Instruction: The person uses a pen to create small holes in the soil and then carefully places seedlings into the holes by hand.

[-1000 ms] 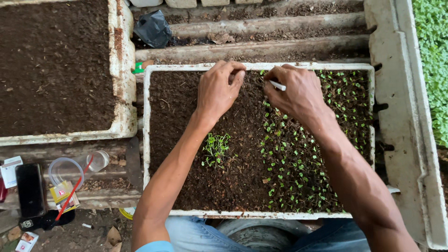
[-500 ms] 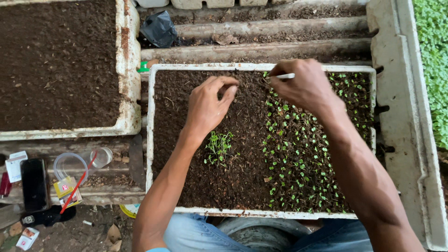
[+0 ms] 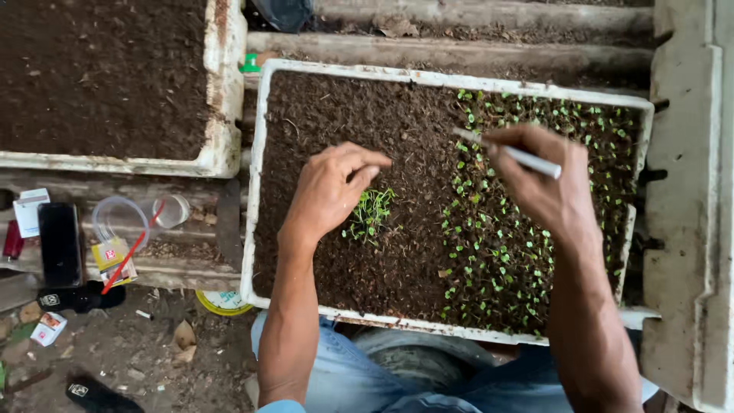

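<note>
Seedling clump (image 3: pixel 370 212) lies loose just right of left hand (image 3: pixel 327 191), fingertips pinched empty over it; right hand (image 3: pixel 544 183) grips white stick (image 3: pixel 508 152) above planted rows (image 3: pixel 505 229) in white tray (image 3: pixel 255 191).

Both bare forearms reach forward from the bottom of the view, the left one rising almost straight up, the right one slanting in from the lower right. The left hand (image 3: pixel 330 191) lies palm down with its back to the camera, wrist straight, fingers curled loosely and bent toward the right, the thumb and forefinger tips drawn close together. The right hand (image 3: pixel 544 183) is also back-up, its wrist bent a little to the left, the fingers closed in a pen-like pinch, knuckles raised and the fingertips pointing up and left.
</note>
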